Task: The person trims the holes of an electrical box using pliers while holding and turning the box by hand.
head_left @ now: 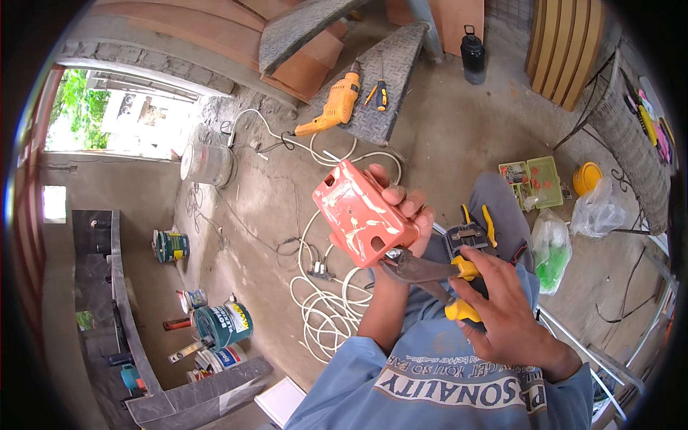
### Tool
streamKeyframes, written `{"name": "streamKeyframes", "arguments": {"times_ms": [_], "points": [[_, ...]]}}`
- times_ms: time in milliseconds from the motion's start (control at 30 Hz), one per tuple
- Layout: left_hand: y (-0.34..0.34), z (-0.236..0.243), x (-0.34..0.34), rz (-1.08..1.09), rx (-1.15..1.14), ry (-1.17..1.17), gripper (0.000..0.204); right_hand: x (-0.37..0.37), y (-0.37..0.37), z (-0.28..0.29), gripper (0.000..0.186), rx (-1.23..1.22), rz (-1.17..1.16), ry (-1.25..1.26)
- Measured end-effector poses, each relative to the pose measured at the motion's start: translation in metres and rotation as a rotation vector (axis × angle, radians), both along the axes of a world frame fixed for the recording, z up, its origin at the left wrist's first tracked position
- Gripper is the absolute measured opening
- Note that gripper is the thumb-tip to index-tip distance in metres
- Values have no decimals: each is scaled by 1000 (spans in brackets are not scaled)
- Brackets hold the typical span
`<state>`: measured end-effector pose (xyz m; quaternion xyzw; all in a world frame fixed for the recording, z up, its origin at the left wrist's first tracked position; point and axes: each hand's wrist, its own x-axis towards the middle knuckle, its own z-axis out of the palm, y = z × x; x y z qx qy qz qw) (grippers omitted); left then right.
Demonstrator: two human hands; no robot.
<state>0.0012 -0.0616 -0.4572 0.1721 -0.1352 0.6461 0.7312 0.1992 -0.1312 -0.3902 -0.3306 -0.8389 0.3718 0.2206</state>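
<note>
My left hand (405, 204) grips a reddish-orange plastic box (355, 204) with pale streaks on its face and openings in it, the fingers curled round its right side. My right hand (487, 301) holds pliers (423, 276) with yellow and black handles, their metal jaws at the box's lower right corner. Below the box, on or beside my grey-trousered leg, lie other tools (469, 229) with yellow handles and a dark body.
A yellow drill (333, 104) and screwdrivers (381, 92) lie on a metal step (398, 115). White cable (322, 312) coils on the floor. Paint buckets (222, 326) stand left, a black bottle (473, 57) at the back. An organiser (545, 183) and plastic bags (552, 251) sit right.
</note>
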Motion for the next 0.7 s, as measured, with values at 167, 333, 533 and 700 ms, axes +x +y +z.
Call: {"name": "streamKeyframes", "arguments": {"times_ms": [167, 333, 533, 700], "points": [[-1, 1, 2, -9, -10, 3, 49, 0, -1, -1, 61, -27, -11, 24], [2, 1, -1, -85, 31, -8, 48, 0, 1, -2, 59, -69, 13, 72], [1, 2, 2, -66, 2, -13, 47, 2, 3, 1, 59, -66, 6, 44], [3, -1, 4, -97, 18, -24, 46, 6, 6, -1, 61, -54, 7, 24]]}}
